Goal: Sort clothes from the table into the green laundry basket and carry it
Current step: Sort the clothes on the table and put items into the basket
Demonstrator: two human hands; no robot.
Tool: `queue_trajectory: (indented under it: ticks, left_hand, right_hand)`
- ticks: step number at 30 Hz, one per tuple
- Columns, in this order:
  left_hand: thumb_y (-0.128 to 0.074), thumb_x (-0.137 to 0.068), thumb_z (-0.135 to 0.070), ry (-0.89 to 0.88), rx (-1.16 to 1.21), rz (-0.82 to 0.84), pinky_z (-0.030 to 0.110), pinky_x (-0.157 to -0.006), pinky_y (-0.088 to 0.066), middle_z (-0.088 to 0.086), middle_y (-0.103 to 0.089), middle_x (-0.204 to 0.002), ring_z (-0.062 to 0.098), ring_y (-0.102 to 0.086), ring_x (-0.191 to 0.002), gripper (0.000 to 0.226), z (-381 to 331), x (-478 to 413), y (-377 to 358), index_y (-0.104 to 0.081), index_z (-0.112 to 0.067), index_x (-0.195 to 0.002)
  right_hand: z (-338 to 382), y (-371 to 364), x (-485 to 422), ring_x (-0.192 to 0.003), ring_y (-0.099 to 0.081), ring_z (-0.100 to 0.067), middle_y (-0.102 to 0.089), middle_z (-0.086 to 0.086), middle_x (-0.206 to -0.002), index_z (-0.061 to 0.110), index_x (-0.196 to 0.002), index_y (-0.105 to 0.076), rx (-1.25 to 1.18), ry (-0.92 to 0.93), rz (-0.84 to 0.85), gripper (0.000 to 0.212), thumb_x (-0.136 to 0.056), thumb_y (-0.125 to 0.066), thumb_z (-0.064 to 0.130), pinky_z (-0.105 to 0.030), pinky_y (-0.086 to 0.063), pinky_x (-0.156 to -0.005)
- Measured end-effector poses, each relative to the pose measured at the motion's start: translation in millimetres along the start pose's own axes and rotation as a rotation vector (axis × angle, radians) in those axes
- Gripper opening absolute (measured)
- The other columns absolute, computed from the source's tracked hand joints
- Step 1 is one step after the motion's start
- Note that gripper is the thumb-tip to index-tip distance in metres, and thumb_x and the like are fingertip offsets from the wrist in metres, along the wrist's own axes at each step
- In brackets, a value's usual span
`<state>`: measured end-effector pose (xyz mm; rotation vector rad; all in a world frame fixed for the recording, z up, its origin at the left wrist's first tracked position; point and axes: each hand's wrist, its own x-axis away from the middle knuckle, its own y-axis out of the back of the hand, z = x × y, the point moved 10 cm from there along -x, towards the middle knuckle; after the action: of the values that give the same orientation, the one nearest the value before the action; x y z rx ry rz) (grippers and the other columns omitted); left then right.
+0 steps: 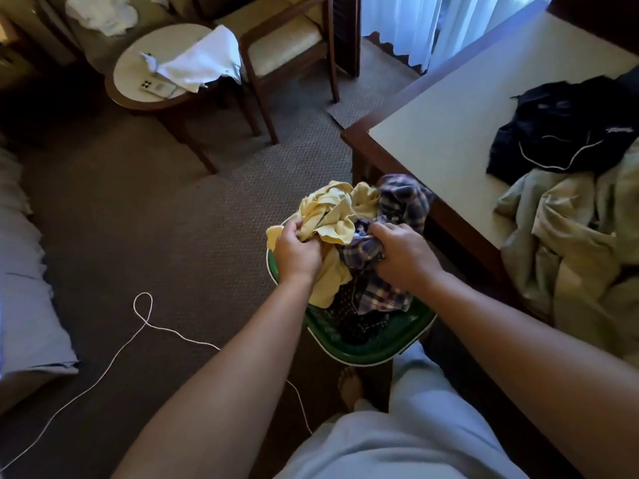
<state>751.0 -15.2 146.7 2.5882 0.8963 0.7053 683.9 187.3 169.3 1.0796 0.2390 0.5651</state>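
1. Yellow cloth (328, 216) is gripped in the curled fingers of the left hand (297, 252), and a plaid shirt (404, 202) is bunched in the closed fingers of the right hand (403, 257)
2. Both garments are held at the top of the pile in the green basket (373, 356), which is set on the carpet just beside the corner of the table (432, 133); a dark patterned piece (356, 319) is seen lower in the basket
3. Sorting is judged to be partly done: the basket is heaped above its rim, yet a black garment (560, 129) and a pale crumpled garment (567, 243) are left on the table, touching each other
4. Settling the pile is judged to be the step in hand; carrying is not yet begun, since only clothes are grasped and not the basket rim
5. The table's dark wooden edge is found close along the right of the basket and near the right forearm, so little room is left on that side for a lift
6. Open carpet is offered to the left and ahead, but a white cord (148, 326) is looped across it and is run near the bare foot (349, 385); a trip risk is judged there
7. A round side table (138, 81) and a chair (287, 50) are placed well apart from the basket, farther ahead
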Motion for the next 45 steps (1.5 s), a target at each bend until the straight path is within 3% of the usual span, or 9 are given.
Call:
queue_trajectory:
  ticks: [9, 13, 18, 21, 27, 32, 38, 42, 45]
  left_hand:
    - [-0.075, -0.087, -0.026, 0.289, 0.154, 0.176, 0.048, -0.092, -0.061, 0.004, -0.071, -0.109, 0.025, -0.071, -0.098, 0.037, 42, 8, -19, -0.060, -0.028, -0.120]
    - [-0.079, -0.085, -0.024, 0.240, 0.125, 0.217, 0.049, -0.096, -0.059, 0.003, -0.070, -0.111, 0.025, -0.070, -0.102, 0.035, 39, 10, -21, -0.060, -0.029, -0.113]
    - [-0.074, -0.088, -0.040, 0.139, -0.034, 0.309, 0.050, -0.107, -0.052, 0.003, -0.055, -0.148, 0.025, -0.060, -0.125, 0.063, 36, 8, -20, -0.051, -0.033, -0.146]
    - [-0.069, -0.097, -0.034, 0.064, -0.129, 0.339, 0.050, -0.110, -0.049, 0.005, -0.047, -0.155, 0.026, -0.054, -0.132, 0.059, 29, 12, -18, -0.047, -0.032, -0.151]
    - [-0.063, -0.102, -0.024, -0.001, -0.179, 0.395, 0.039, -0.099, -0.056, 0.006, -0.055, -0.146, 0.010, -0.058, -0.103, 0.053, 26, 32, -27, -0.047, -0.032, -0.153]
    - [-0.059, -0.104, -0.027, -0.202, -0.310, 0.497, 0.043, -0.118, -0.043, 0.004, -0.051, -0.156, 0.022, -0.048, -0.144, 0.056, -3, 56, -48, -0.044, -0.029, -0.157]
    - [-0.051, -0.108, -0.017, -0.475, -0.308, 0.612, 0.025, -0.122, -0.031, 0.000, -0.046, -0.161, 0.012, -0.042, -0.148, 0.051, -71, 87, -81, -0.044, -0.020, -0.158]
    - [-0.050, -0.108, -0.013, -0.538, -0.194, 0.696, 0.036, -0.103, -0.053, 0.000, -0.057, -0.152, 0.029, -0.063, -0.121, 0.050, -117, 109, -114, -0.046, -0.024, -0.157]
    - [-0.050, -0.108, -0.013, -0.604, -0.156, 0.738, 0.026, -0.093, -0.057, 0.003, -0.057, -0.152, 0.018, -0.071, -0.103, 0.050, -155, 123, -143, -0.046, -0.023, -0.156]
  right_hand:
    - [0, -35, 9, -0.133, -0.052, -0.028, -0.054, -0.002, -0.147, 0.023, -0.148, -0.045, 0.067, 0.027, 0.276, 0.074, -0.080, -0.075, 0.022, -0.039, -0.047, -0.105]
    - [-1, -44, 11, -0.145, -0.040, -0.026, -0.041, -0.002, -0.159, 0.027, -0.155, -0.036, 0.149, 0.040, 0.316, 0.082, -0.083, -0.075, 0.030, -0.044, -0.045, -0.111]
    - [-10, -61, 14, -0.156, -0.014, -0.028, -0.026, 0.001, -0.166, 0.033, -0.158, -0.027, 0.251, 0.045, 0.365, 0.086, -0.087, -0.070, 0.054, -0.059, -0.021, -0.122]
    - [-15, -69, 19, -0.157, -0.008, -0.026, -0.020, 0.001, -0.168, 0.031, -0.160, -0.022, 0.235, 0.030, 0.376, 0.086, -0.090, -0.067, 0.053, -0.059, -0.014, -0.124]
    - [-9, -67, 35, -0.157, -0.010, -0.022, -0.024, -0.001, -0.167, 0.022, -0.161, -0.023, 0.160, -0.017, 0.275, 0.082, -0.095, -0.061, 0.051, -0.054, -0.012, -0.126]
    - [-4, -42, 45, -0.156, -0.016, -0.022, -0.033, -0.002, -0.164, 0.017, -0.159, -0.028, 0.061, -0.022, 0.110, 0.074, -0.097, -0.060, 0.041, -0.052, -0.018, -0.125]
    - [-3, 11, 66, -0.155, -0.021, -0.021, -0.035, -0.003, -0.163, 0.014, -0.159, -0.030, -0.015, -0.053, -0.098, 0.070, -0.097, -0.057, 0.034, -0.050, -0.021, -0.125]
    - [-26, 61, 86, -0.155, -0.020, -0.018, -0.034, -0.005, -0.163, 0.014, -0.159, -0.029, -0.080, -0.180, -0.258, 0.069, -0.097, -0.056, 0.028, -0.045, -0.016, -0.127]
    - [-47, 97, 103, -0.155, -0.020, -0.016, -0.033, -0.002, -0.164, 0.016, -0.159, -0.029, -0.099, -0.246, -0.349, 0.070, -0.096, -0.057, 0.027, -0.044, -0.018, -0.127]
